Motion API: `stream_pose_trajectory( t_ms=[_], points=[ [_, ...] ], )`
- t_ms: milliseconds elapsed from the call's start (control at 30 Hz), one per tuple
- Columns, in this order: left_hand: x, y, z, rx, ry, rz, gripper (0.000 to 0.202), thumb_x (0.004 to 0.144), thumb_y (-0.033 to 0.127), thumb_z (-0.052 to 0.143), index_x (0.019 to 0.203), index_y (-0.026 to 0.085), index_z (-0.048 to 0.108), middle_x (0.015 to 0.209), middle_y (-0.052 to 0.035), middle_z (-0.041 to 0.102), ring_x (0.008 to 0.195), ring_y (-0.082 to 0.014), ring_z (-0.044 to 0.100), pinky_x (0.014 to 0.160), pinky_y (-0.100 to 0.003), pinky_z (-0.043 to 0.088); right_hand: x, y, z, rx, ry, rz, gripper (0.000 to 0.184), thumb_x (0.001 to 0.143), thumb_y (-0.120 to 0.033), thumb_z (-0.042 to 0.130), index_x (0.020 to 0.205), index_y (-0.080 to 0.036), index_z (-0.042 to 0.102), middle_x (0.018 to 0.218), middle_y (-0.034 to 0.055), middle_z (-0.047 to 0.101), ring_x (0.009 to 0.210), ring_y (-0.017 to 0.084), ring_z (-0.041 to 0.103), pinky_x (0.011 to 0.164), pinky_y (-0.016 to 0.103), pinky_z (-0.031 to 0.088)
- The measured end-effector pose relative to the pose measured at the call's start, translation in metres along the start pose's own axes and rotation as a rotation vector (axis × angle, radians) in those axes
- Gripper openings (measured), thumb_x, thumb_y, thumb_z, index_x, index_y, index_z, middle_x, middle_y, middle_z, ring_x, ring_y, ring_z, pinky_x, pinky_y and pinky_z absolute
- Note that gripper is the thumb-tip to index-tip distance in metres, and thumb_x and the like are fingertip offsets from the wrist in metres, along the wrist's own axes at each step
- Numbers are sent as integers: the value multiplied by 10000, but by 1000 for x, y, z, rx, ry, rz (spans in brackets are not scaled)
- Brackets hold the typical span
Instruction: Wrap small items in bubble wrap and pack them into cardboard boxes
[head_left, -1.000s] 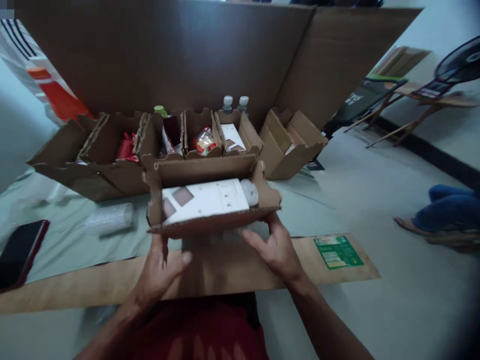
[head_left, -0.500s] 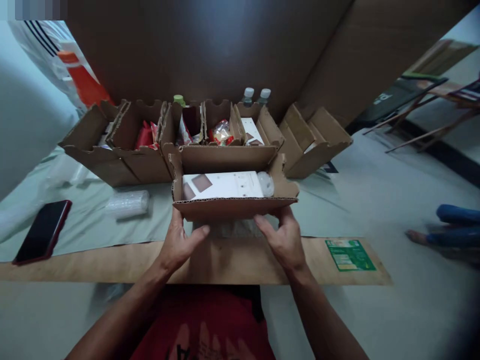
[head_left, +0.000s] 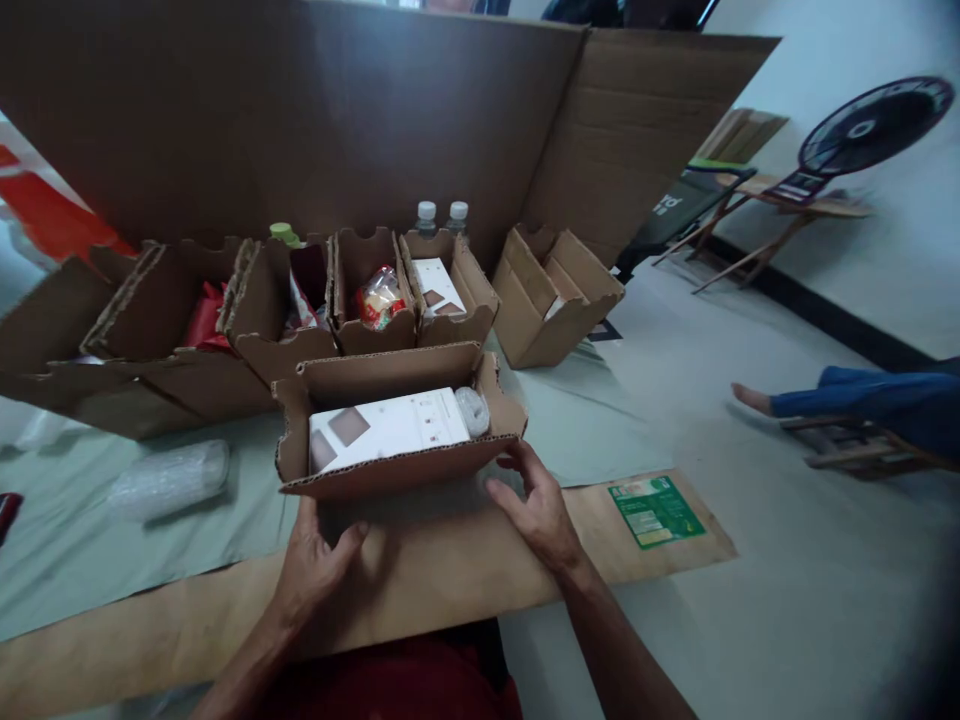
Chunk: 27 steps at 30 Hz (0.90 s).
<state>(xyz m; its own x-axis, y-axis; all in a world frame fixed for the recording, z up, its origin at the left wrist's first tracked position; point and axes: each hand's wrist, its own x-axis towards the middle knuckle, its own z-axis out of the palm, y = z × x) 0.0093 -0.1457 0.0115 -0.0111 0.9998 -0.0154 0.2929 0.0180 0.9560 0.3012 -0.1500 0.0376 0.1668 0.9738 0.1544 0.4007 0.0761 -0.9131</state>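
Note:
An open brown cardboard box sits just ahead of me, with a white carton and a clear bottle end lying inside. My left hand grips the box's lower left corner, fingers under it and thumb up. At the lower right corner my right hand has its fingers curled against the box's front and underside. A flat strip of cardboard lies under both hands.
A row of open boxes with red packets, a snack bag and a white carton stands behind, two bottles past them. A tall cardboard sheet walls the back. A stack of clear cups lies left. Someone's leg stretches in at the right.
The view swung to the right and the box now sits lower and tilted. Both hands have kept hold of its front corners. The phone has slid almost out of view at the left.

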Motion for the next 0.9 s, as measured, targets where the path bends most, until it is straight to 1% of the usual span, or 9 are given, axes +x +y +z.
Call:
stream_pose_trajectory(
  t_ms=[133,233,300,433,533,633,700,767,900],
  points=[
    [-2,-7,4,67,39,-63,682,857,495,676,1452,240,459,1365,-129,591,1406,-384,475,1213,-589,324,5,16,-13,-8,-54,59,550,860,-374,654,1385,-230,581,1342,130,679,1128,292,679,934,465,574],
    [-2,-5,6,70,58,-75,671,863,488,667,1450,235,464,1369,-130,593,1428,-379,458,1231,-582,303,5,14,-5,-41,-101,73,558,822,-402,677,1340,-210,603,1297,144,695,1022,294,700,897,473,582],
    [-5,-3,6,83,58,-68,672,865,487,666,1454,228,469,1359,-134,607,1442,-385,446,1234,-592,301,4,8,4,-48,-117,49,516,813,-396,675,1290,-207,622,1234,134,715,1027,302,696,910,473,577],
    [-28,-12,10,132,6,-85,641,871,536,662,1422,234,533,1275,-127,673,1365,-405,539,1176,-618,399,-4,6,6,-42,-50,42,414,842,-432,671,1195,-218,644,1144,114,732,1044,304,694,919,449,576],
    [-52,-18,18,175,-105,-58,659,869,534,678,1442,235,553,1262,-146,694,1321,-434,583,1154,-657,423,-10,24,-14,-35,62,54,391,867,-503,674,1146,-229,650,1101,108,741,1059,304,694,924,434,571],
    [-64,-11,30,175,-294,65,789,868,451,700,1578,260,414,1485,-174,581,1434,-454,487,1189,-670,380,-2,43,-39,14,187,48,454,863,-533,695,1195,-230,635,1120,108,748,1087,300,691,943,433,561],
    [-61,0,41,129,-433,153,887,865,398,701,1641,301,282,1643,-158,415,1522,-455,359,1209,-674,342,13,50,-49,83,261,31,511,862,-561,685,1243,-228,614,1256,122,721,1142,299,681,972,445,554],
    [-54,11,54,83,-565,214,951,842,355,714,1654,350,220,1719,-125,274,1565,-457,247,1208,-690,319,34,53,-53,150,300,10,551,869,-592,654,1280,-230,597,1391,125,665,1225,304,652,1015,464,538],
    [-45,27,81,-21,-646,290,966,827,301,716,1649,385,216,1753,-95,150,1586,-447,129,1210,-714,260,74,57,-51,109,307,-37,619,937,-640,498,1383,-213,543,1468,134,613,1329,310,593,1074,509,503]
  ],
)
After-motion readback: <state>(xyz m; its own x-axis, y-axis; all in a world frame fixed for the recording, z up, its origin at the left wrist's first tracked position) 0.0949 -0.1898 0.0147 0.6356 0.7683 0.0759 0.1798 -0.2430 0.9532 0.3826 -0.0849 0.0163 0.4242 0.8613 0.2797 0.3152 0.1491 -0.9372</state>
